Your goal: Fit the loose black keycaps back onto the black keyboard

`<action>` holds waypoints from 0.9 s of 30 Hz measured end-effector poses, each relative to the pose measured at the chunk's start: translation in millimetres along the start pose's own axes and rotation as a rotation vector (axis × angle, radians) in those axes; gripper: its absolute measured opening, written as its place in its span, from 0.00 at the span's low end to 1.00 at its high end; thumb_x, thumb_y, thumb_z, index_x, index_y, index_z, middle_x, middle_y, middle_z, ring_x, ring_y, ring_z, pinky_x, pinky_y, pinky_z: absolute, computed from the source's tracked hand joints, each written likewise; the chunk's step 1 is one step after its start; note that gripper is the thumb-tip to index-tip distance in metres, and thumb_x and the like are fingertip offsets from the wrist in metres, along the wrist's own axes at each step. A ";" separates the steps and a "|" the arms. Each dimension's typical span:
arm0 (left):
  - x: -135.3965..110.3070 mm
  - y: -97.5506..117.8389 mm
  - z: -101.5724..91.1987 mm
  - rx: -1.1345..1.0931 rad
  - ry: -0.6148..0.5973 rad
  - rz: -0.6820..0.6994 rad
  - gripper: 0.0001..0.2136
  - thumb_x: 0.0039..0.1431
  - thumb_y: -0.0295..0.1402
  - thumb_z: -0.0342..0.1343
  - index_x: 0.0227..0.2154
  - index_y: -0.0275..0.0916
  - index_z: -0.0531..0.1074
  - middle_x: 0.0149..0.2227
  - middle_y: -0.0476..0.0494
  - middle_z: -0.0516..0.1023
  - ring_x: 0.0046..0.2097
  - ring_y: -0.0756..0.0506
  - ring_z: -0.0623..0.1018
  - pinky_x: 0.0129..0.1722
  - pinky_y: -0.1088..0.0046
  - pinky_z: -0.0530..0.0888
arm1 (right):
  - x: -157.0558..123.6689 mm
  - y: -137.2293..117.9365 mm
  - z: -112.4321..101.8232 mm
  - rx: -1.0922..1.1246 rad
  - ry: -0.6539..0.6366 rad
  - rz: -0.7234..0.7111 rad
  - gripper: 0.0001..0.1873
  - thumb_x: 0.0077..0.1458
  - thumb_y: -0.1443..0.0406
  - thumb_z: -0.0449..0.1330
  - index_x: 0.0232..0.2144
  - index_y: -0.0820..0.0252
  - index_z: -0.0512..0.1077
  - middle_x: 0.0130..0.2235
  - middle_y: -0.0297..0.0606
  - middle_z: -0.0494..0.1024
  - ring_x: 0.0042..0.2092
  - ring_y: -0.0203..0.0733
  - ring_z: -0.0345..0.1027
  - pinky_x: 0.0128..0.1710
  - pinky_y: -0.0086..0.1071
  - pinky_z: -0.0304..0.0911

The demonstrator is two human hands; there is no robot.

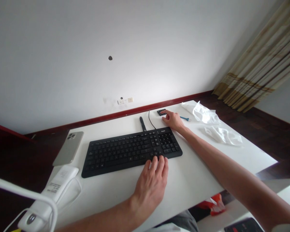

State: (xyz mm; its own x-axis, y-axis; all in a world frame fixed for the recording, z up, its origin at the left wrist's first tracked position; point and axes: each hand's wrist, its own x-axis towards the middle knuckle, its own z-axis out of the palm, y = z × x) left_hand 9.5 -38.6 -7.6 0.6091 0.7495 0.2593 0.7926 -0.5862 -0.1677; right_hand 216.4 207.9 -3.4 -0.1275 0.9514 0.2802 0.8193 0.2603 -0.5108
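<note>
Observed at frame centre: full-size black keyboard (128, 150). At its lower edge: left hand (152, 180), fingers loosely spread; keep light. Just right of centre: right hand (173, 120), index on small black rectangular item (159, 112), grip undeterminable; handle by edges.

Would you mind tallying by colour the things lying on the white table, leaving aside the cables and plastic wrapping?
Black: 3 (keyboard, pen, small flat item at the right hand)
Blue: 1 (slim tool)
Silver: 1 (phone)
White: 1 (power strip)
Total: 6
</note>
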 end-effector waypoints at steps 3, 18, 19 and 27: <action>0.0 -0.7 -2.8 -0.019 -0.006 0.023 0.25 0.68 0.28 0.51 0.67 0.34 0.66 0.65 0.37 0.70 0.62 0.38 0.70 0.58 0.61 0.73 | 1.4 0.6 0.9 -0.045 -0.026 -0.001 0.23 0.56 0.64 0.58 0.53 0.58 0.80 0.28 0.33 0.78 0.30 0.40 0.68 0.36 0.32 0.60; -2.3 1.5 -11.3 -0.035 -0.030 0.036 0.25 0.67 0.28 0.49 0.66 0.36 0.67 0.68 0.40 0.68 0.65 0.34 0.68 0.60 0.59 0.74 | -1.4 -6.1 -9.3 -0.102 -0.069 -0.012 0.15 0.57 0.65 0.61 0.44 0.57 0.84 0.31 0.37 0.82 0.31 0.41 0.70 0.35 0.32 0.60; -2.2 1.3 -11.4 -0.033 -0.030 0.036 0.25 0.67 0.28 0.49 0.66 0.36 0.68 0.68 0.40 0.68 0.65 0.34 0.69 0.60 0.58 0.73 | -1.8 -6.5 -10.2 -0.092 -0.076 -0.016 0.13 0.57 0.65 0.62 0.42 0.57 0.84 0.31 0.36 0.82 0.31 0.40 0.70 0.35 0.32 0.60; -2.6 1.8 -9.2 -0.007 -0.009 -0.002 0.27 0.67 0.33 0.53 0.69 0.38 0.64 0.72 0.32 0.59 0.69 0.31 0.64 0.62 0.54 0.71 | -1.6 -2.4 -8.4 0.044 -0.090 -0.082 0.08 0.56 0.61 0.66 0.34 0.58 0.83 0.36 0.37 0.82 0.34 0.40 0.72 0.38 0.32 0.63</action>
State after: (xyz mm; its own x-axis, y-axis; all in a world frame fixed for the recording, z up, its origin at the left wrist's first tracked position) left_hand 9.1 -44.4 0.2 0.6077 0.7533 0.2515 0.7937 -0.5867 -0.1605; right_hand 219.4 204.4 4.3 -0.2448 0.9369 0.2495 0.7790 0.3433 -0.5248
